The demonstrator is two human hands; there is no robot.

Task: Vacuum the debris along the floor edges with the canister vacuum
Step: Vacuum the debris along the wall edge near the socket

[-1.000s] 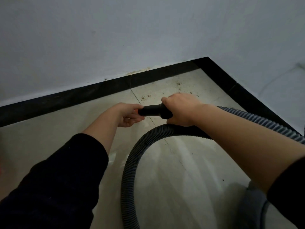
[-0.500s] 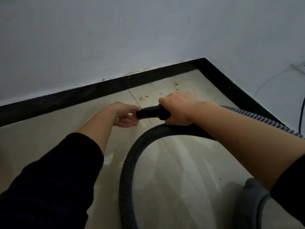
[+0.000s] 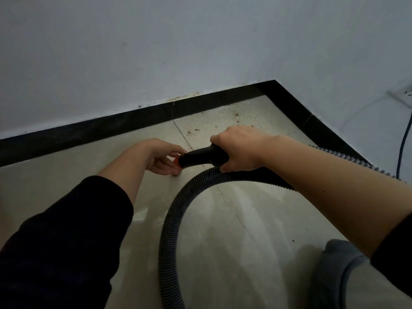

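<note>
Right hand (image 3: pixel 240 150) grips the black hose handle (image 3: pixel 200 156); left hand (image 3: pixel 160 157) curls at its orange tip (image 3: pixel 176 162), grip unclear. Debris (image 3: pixel 223 122) lies beyond, by the far baseboard (image 3: pixel 133 121). The looped hose (image 3: pixel 171 224) could kink, choking suction.

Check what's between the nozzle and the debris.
Head view: only bare tile, crossed by a grout line, lies between nozzle and debris.

Indoor room: tiled floor (image 3: pixel 44 175), black skirting (image 3: pixel 89 132)

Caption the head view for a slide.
Right hand grips the nozzle, left hand at its tip, debris beyond.
</note>
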